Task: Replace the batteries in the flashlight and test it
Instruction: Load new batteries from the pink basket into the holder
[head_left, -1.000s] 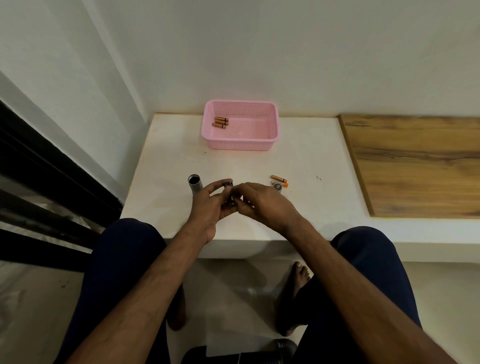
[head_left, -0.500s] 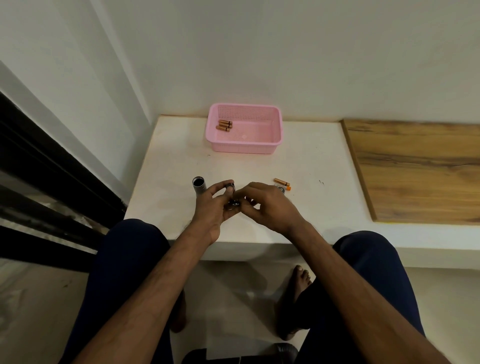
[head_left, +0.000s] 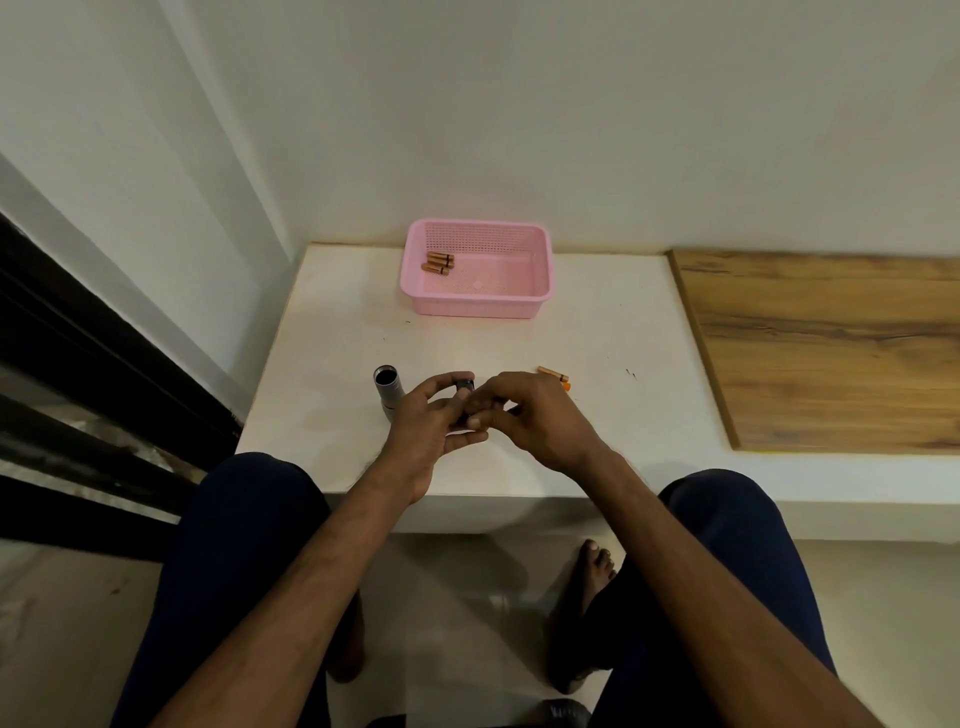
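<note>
- The left hand (head_left: 434, 423) has its grip closed round a small dark battery holder (head_left: 464, 387), held just above the near part of the white table (head_left: 332, 332); compared with a second ago the hands sit at the same spot, so the work is still at the holder.
- The right hand (head_left: 530, 415) now has its fingertips pressed in against the holder; whether it pinches a battery there is hidden, so I cannot tell what its grip contains.
- The grey flashlight body (head_left: 387, 387) stands open-ended just left of the left hand, as before.
- One battery (head_left: 551, 372) with an orange tip lies just beyond the right hand; judged from this, loading is unfinished.
- Several batteries (head_left: 438, 262) rest in the pink basket (head_left: 475, 301), unchanged; the view has merely shifted slightly.
</note>
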